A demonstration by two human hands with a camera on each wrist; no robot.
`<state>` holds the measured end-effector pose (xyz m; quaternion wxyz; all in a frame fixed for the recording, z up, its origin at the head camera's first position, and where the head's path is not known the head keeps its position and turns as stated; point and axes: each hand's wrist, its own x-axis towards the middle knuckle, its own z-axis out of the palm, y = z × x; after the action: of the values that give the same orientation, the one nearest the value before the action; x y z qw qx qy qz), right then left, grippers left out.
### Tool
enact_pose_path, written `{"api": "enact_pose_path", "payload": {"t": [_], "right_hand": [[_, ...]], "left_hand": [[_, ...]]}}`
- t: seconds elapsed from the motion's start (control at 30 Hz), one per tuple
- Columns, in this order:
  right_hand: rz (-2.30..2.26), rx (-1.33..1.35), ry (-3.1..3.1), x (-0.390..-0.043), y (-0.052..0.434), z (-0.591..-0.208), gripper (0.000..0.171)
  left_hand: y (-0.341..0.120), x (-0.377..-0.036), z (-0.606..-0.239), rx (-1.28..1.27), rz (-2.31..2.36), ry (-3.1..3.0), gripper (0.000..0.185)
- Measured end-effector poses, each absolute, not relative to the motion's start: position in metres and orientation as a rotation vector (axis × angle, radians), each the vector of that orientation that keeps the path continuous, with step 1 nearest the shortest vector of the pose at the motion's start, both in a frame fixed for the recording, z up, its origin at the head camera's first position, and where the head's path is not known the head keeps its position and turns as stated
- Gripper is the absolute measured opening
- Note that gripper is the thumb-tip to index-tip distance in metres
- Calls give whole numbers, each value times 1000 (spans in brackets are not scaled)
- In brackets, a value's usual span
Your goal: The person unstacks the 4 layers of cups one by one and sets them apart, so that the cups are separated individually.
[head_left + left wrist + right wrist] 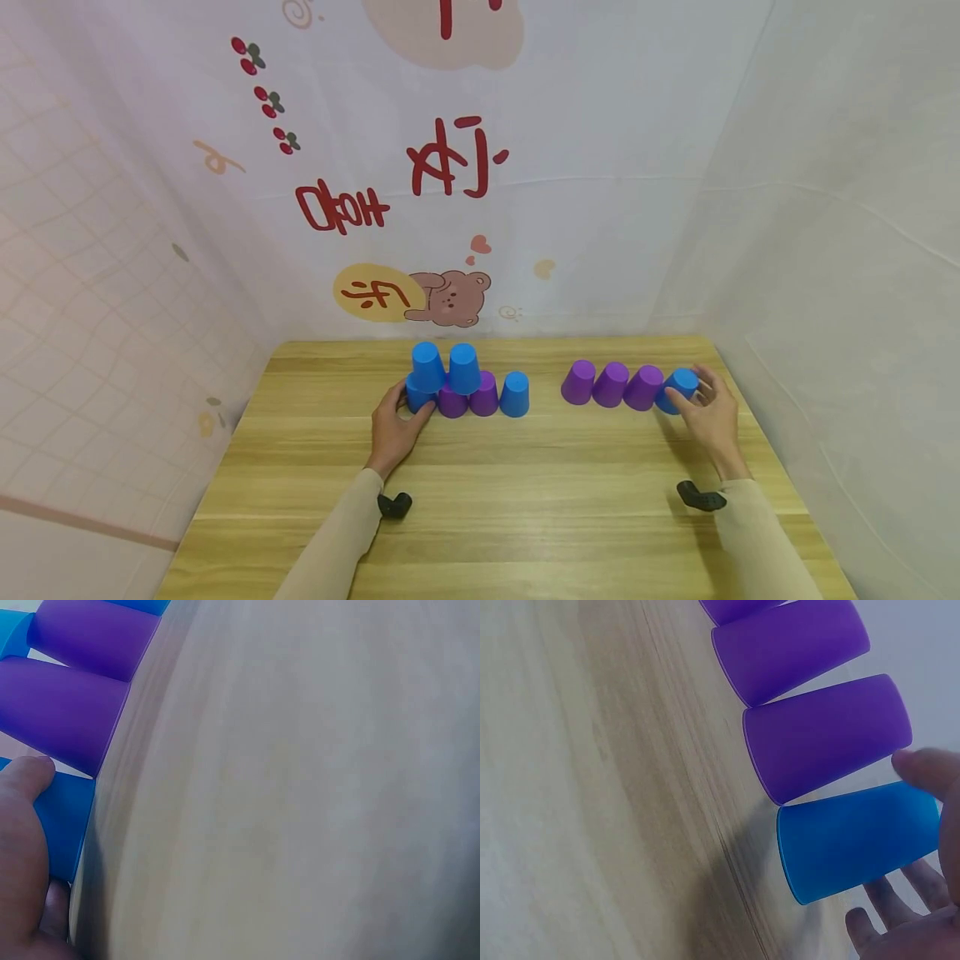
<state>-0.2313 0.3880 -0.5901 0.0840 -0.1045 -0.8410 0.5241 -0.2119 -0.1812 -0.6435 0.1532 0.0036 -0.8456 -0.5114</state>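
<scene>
Two clusters of upturned cups sit toward the far edge of the tabletop [480,492] in the head view: a small stack left of the middle, with four cups in its bottom row and two blue ones on top, and a row of three purple cups plus one blue cup nearer the far right corner. My left hand [396,429] curls round the blue end cup [417,397] at the left end of the stack's bottom row, and my right hand [711,414] has its fingers spread loosely round the blue cup [681,387] at the right end of the row, thumb on its near side. From the left wrist, I see my thumb [30,774] pressed on the blue wall, with a purple neighbour [64,716] touching beside it; I would judge that steadying this base cup without shoving it sideways matters most, since two cups ride above. From the right wrist, the blue cup [859,840] stands rim down just beside the nearest purple cup [829,739], my fingertips [922,766] meeting it near the top without clamping. I would close evenly on both sides before lifting straight up, so the purple neighbour stays put.
</scene>
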Motion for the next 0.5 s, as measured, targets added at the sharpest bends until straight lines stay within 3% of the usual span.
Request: {"api": "enact_pose_path", "payload": {"t": [0.2,0.5], "right_hand": [[1573,-265,-2484,-229,386,-587,105],[1530,-229,-2497,-226,388,-584,111]], "left_hand": [[-181,-212,-644,9,-1463,-2424,70],[-181,-211,-643,6,-1462,-2417,69]]}}
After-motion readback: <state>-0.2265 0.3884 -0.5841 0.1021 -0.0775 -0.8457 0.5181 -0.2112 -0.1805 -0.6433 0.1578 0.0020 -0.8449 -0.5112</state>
